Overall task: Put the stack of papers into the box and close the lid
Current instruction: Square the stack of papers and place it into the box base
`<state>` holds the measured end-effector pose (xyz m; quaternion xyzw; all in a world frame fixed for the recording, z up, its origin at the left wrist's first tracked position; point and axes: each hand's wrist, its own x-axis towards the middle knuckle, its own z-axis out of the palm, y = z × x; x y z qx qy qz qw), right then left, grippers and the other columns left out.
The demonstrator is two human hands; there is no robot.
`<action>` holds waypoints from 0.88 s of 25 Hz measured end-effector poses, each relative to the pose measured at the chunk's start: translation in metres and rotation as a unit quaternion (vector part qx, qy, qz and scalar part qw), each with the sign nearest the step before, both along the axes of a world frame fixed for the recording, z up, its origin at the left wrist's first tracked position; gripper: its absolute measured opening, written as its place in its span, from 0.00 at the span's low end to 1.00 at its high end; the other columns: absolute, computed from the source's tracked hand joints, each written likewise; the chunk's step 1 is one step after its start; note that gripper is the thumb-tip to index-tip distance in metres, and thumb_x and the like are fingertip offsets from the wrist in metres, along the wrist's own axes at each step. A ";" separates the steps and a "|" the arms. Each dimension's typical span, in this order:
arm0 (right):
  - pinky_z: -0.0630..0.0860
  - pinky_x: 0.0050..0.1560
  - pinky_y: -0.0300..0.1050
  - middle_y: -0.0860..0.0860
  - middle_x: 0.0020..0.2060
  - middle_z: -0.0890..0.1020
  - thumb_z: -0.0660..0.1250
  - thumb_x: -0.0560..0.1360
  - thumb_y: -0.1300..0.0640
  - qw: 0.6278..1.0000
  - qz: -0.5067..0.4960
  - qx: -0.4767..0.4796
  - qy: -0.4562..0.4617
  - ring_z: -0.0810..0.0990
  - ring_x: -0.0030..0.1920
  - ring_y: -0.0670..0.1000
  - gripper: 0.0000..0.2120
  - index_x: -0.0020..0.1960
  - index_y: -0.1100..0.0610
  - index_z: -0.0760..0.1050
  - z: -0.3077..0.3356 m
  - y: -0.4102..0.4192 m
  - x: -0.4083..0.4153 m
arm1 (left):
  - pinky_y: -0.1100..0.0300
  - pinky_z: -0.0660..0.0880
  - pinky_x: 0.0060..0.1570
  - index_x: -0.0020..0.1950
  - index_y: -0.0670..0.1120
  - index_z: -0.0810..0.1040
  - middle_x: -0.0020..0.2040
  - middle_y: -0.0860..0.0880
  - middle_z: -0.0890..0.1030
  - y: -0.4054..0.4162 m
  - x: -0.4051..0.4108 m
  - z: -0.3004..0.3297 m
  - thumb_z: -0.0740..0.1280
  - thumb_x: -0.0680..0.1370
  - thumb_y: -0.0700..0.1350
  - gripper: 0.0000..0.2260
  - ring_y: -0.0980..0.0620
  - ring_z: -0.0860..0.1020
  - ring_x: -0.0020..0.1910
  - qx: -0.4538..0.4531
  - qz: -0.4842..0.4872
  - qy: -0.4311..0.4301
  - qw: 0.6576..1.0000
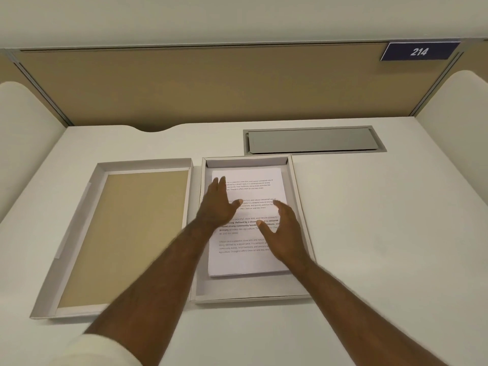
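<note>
Stack of papers [249, 225] is seen lying flat inside the box [303, 207], printed side up, text paragraphs legible as blocks only. Stack sits toward the far end of the box; a strip of bare box floor is left at the near end and a narrower one at the left. Box is placed at desk centre, walls up, not covered.

Lid [120, 239] is laid upside down just left of the box, tan inner face showing, rims up. Lid and box are close side by side; whether the walls touch cannot be told.

Left hand [220, 204] is held over the upper left part of the top sheet, palm down, fingers extended and spread, thumb out to the right. Nothing is gripped. Contact with the paper cannot be confirmed; the hand is slightly blurred.

Right hand [284, 233] is positioned over the right side of the stack, fingers loosely extended, thumb splayed toward the left hand. Nothing is gripped here either; the palm edge is near the right rim of the box.

Both forearms are bare; a pale sleeve [87, 350] is visible at the lower left.

Desk [383, 233] is white, with a grey cable flap [311, 140] set in behind the box. A blue plate marked 214 [420, 51] is fixed on the tan partition.
</note>
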<state>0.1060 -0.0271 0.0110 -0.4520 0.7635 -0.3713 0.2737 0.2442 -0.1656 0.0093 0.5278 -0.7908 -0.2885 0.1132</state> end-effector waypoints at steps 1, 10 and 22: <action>0.72 0.55 0.35 0.52 0.64 0.76 0.71 0.73 0.51 0.997 -0.046 0.002 -0.068 0.76 0.63 0.52 0.24 0.66 0.55 0.69 0.003 0.004 0.004 | 0.47 0.54 0.78 0.80 0.40 0.52 0.81 0.41 0.55 -0.010 0.000 0.001 0.65 0.78 0.54 0.38 0.44 0.53 0.80 -0.010 -0.019 -0.034 0.999; 0.63 0.71 0.54 0.52 0.71 0.72 0.75 0.62 0.38 0.879 0.298 0.015 0.372 0.68 0.72 0.56 0.42 0.70 0.55 0.69 -0.020 0.038 0.000 | 0.49 0.57 0.77 0.78 0.40 0.58 0.79 0.43 0.61 -0.092 -0.024 -0.001 0.63 0.79 0.55 0.33 0.44 0.59 0.79 -0.030 -0.145 -0.154 0.977; 0.65 0.71 0.55 0.53 0.73 0.68 0.72 0.68 0.40 0.868 0.353 0.042 0.348 0.66 0.73 0.57 0.39 0.72 0.58 0.68 -0.042 0.035 -0.008 | 0.53 0.65 0.70 0.71 0.40 0.71 0.71 0.42 0.74 -0.116 -0.046 -0.016 0.60 0.81 0.55 0.25 0.43 0.70 0.70 -0.002 -0.165 -0.147 0.975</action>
